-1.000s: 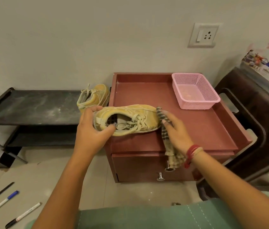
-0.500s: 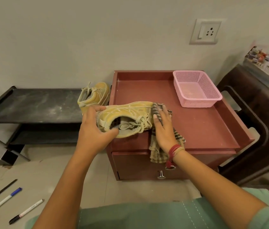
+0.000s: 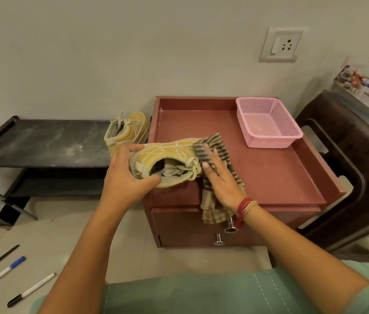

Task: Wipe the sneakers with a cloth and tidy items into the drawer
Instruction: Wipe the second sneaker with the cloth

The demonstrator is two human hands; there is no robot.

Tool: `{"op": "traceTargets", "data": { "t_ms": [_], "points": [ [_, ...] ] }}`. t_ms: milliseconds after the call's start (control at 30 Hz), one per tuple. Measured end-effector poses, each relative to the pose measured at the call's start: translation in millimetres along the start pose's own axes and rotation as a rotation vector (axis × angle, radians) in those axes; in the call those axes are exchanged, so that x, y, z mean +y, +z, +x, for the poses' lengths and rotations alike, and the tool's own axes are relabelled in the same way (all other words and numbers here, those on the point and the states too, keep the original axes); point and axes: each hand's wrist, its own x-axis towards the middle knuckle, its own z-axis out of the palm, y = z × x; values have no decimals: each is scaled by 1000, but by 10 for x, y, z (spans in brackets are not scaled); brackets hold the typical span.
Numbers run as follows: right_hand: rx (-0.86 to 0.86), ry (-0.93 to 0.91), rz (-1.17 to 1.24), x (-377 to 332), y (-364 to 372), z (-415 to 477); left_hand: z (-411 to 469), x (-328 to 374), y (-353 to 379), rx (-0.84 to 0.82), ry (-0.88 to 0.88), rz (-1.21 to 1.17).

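Note:
A yellow sneaker (image 3: pixel 167 152) lies on its side over the front left of the red drawer cabinet top (image 3: pixel 269 173). My left hand (image 3: pixel 124 177) grips its heel, thumb at the collar. My right hand (image 3: pixel 220 180) lies flat with straight fingers on a striped cloth (image 3: pixel 215 146), pressing it against the sneaker's toe; the cloth's tail hangs over the drawer front (image 3: pixel 179 225). A second yellow sneaker (image 3: pixel 129 130) stands on the black shelf (image 3: pixel 43 143) just left of the cabinet.
A pink mesh basket (image 3: pixel 267 123) sits at the cabinet's back right. Two metal knobs (image 3: pixel 224 232) stick out from the drawer fronts. Several pens (image 3: pixel 9 275) lie on the floor at lower left. A dark chair (image 3: pixel 348 177) with a box (image 3: pixel 364 91) stands at right.
My right hand slid with the cloth from the sneaker's toe tip up over its side, fingers now flat. The sneaker tilted further onto its side in my left hand.

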Motion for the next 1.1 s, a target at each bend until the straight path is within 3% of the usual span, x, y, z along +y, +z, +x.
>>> {"op": "traceTargets", "data": {
  "t_ms": [133, 300, 433, 533, 633, 800, 867, 1000, 1100],
  "points": [
    [200, 211, 60, 104, -123, 138, 6, -3, 21, 5, 16, -11],
    [21, -2, -98, 75, 39, 71, 24, -23, 19, -1, 22, 3],
    [105, 199, -32, 131, -114, 187, 32, -24, 26, 5, 22, 7],
    [281, 258, 131, 34, -123, 233, 22, -13, 32, 2, 33, 1],
    [498, 235, 3, 21, -147, 218, 19, -1, 35, 1, 35, 3],
    [77, -53, -184, 62, 94, 70, 22, 9, 22, 1, 33, 12],
    [90, -23, -180, 175, 17, 144, 31, 10, 18, -3, 27, 3],
    [277, 265, 48, 205, -141, 252, 21, -3, 22, -4, 39, -1],
    [119, 135, -54, 48, -3, 130, 18, -6, 23, 1, 39, -2]
  ]
}}
